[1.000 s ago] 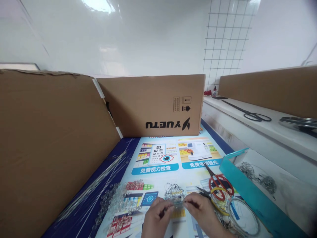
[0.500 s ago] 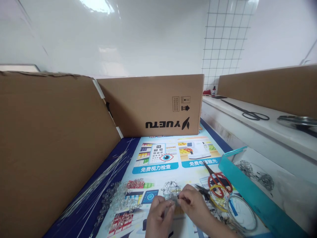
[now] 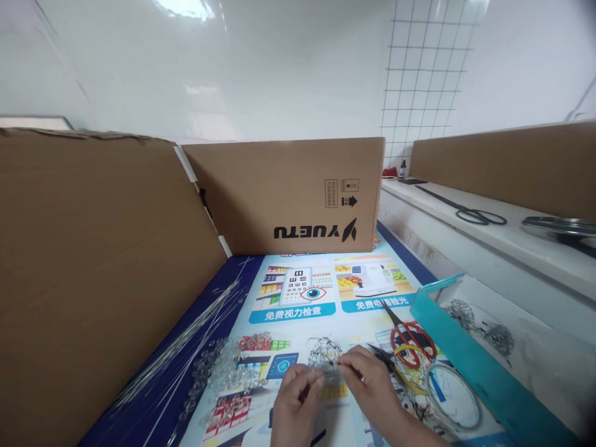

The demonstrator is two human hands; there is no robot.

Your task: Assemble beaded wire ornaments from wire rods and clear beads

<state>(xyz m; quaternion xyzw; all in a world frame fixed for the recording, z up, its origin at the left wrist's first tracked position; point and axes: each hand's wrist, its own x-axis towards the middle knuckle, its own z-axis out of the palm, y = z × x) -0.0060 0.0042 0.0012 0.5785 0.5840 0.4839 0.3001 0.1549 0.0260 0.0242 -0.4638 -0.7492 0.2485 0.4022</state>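
Note:
At the near middle of the table, a small openwork piece of thin bent dark wire (image 3: pixel 325 349) sits just beyond my fingers. My left hand (image 3: pixel 298 397) is closed, its thumb and forefinger pinched at the near left edge of the wire piece. From the right, my right hand (image 3: pixel 370 380) pinches the piece's near right side with thumb and forefinger. The exact bit of wire between the fingertips is too small to make out. Many clear beads (image 3: pixel 233 372) lie loose to the left of my hands.
Red-handled scissors (image 3: pixel 410 341), yellow-handled pliers (image 3: pixel 410 375) and a wire coil (image 3: pixel 454 397) lie right of my hands. A teal-edged box (image 3: pixel 488 366) holds wire pieces. Long straight wires (image 3: pixel 186 347) lie left. Cardboard panels (image 3: pixel 298 192) stand behind and left. Black scissors (image 3: pixel 479 215) rest on the ledge.
My right hand has shifted slightly right and away from my left, widening the gap between the fingertips. The wire piece has turned or tilted a little.

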